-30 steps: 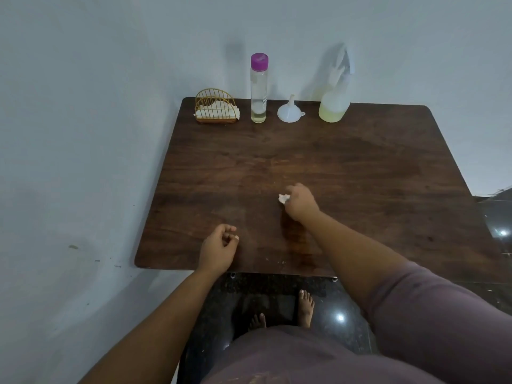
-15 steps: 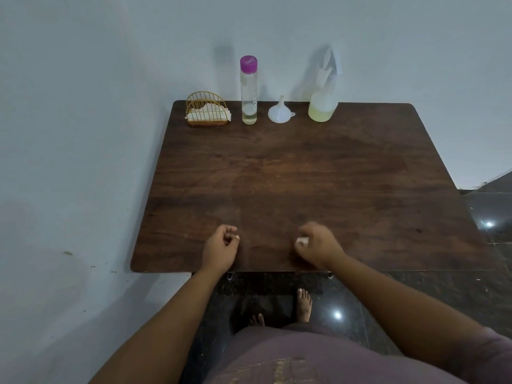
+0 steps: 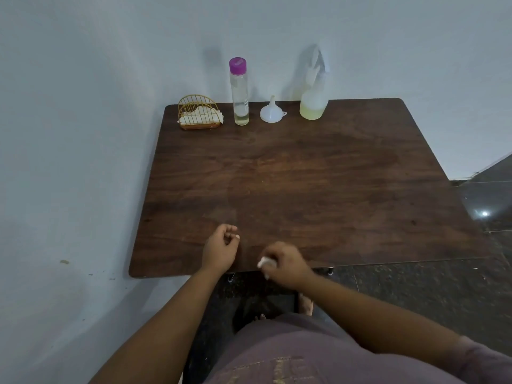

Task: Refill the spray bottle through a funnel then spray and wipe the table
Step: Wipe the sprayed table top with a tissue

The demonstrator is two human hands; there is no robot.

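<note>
Right hand [image 3: 286, 264] grips tissue [image 3: 265, 262] over table [image 3: 304, 176] edge.

A gold wire napkin holder [image 3: 200, 115] stands at the wall [image 3: 83, 106].
</note>
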